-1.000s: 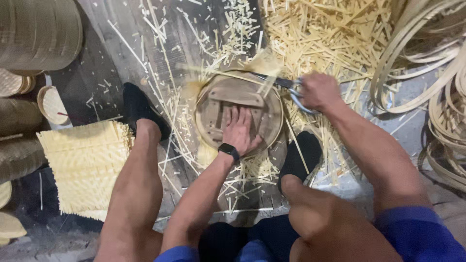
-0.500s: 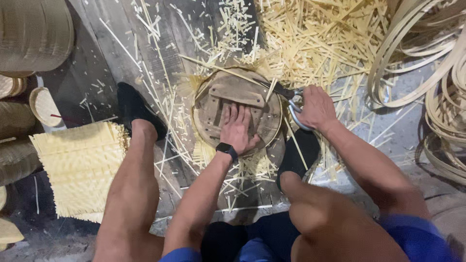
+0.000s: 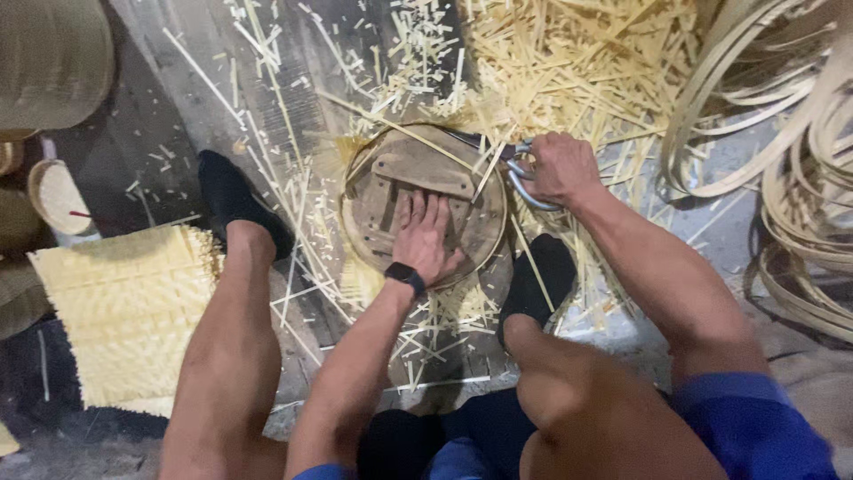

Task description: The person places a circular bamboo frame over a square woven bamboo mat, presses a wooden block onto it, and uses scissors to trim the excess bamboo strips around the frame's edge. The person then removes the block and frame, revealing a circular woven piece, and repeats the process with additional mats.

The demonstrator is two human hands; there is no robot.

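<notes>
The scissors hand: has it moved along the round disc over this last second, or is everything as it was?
The right hand with the scissors has slid a little further round the rim of the round wooden disc, toward the person. The left hand stays pressed flat on the disc, and the woven mat lies where it was.

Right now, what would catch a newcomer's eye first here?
A round wooden disc lies between the person's feet, with the left hand pressed flat on it. The right hand holds metal shears at the disc's right edge. Pale cut strips litter the floor above, and a woven mat lies at left.
</notes>
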